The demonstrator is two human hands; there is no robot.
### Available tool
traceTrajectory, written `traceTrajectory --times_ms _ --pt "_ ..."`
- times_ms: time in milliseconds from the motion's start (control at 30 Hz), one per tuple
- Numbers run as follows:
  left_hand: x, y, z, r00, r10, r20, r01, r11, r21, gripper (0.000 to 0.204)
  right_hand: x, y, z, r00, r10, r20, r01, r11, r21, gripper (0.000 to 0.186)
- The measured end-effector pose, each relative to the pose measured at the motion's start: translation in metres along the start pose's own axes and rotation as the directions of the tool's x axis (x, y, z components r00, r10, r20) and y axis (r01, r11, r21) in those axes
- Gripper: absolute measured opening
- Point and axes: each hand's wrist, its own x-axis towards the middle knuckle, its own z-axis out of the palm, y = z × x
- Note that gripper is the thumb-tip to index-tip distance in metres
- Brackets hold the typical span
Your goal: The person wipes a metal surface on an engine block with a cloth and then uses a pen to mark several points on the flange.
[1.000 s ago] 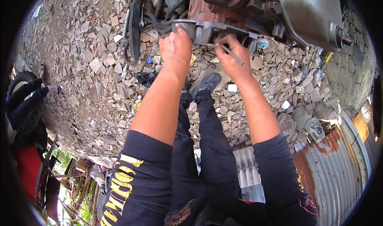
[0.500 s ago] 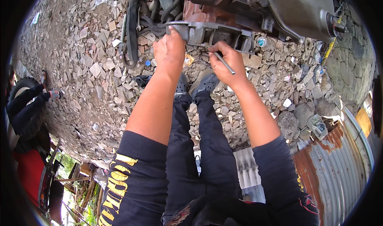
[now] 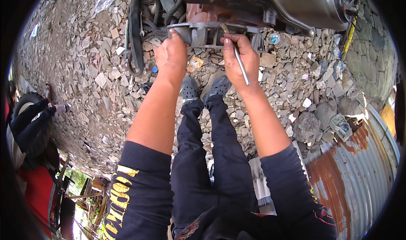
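A grey metal casting with a flanged rim and recesses (image 3: 196,36) sits at the top centre against brown and dark machinery (image 3: 306,5). My left hand (image 3: 170,53) grips the casting's left end, thumb at the rim. My right hand (image 3: 241,58) has its fingers closed on a slim, pale-handled brush (image 3: 243,70); the pale bristles lie at the casting's upper rim, over one of the recesses.
Dark rope (image 3: 163,7), a hose (image 3: 135,37) and wrenches (image 3: 142,26) lie left of the casting on broken-stone rubble (image 3: 97,62). A stone wall (image 3: 372,62) and rusty corrugated sheet (image 3: 334,176) are right. Another person's legs (image 3: 29,115) show far left, beside a tyre.
My right hand has moved up and turned, bringing the bristles from the casting's lower side to its upper rim. The view has shifted, so casting and machinery sit further left and higher.
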Motion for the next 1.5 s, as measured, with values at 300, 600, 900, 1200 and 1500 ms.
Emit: traceTrajectory --times_ms 300,600,900,1200,1500 --pt "-0.012 0.006 -0.021 0.993 0.110 0.040 -0.115 0.976 0.182 0.053 -0.033 0.028 -0.061 0.969 0.227 0.094 -0.233 0.971 0.060 0.018" --pt "-0.015 0.014 -0.024 0.995 0.073 0.071 -0.089 0.964 0.251 0.064 0.016 0.060 -0.064 0.852 0.513 0.111 -0.483 0.684 0.547 0.015" --pt "-0.013 0.015 -0.023 0.992 0.114 0.063 -0.127 0.952 0.279 0.061 0.043 0.059 -0.093 0.851 0.441 0.286 -0.502 0.843 0.195 0.018" --pt "-0.001 0.010 -0.009 1.000 0.018 0.004 -0.018 0.967 0.255 0.051 0.060 0.030 -0.096 0.869 0.251 0.426 -0.100 0.933 -0.345 0.026" --pt "-0.005 0.021 -0.020 0.994 0.096 0.049 -0.107 0.941 0.320 0.049 0.055 0.038 -0.089 0.879 0.287 0.381 -0.127 0.911 -0.393 0.025"
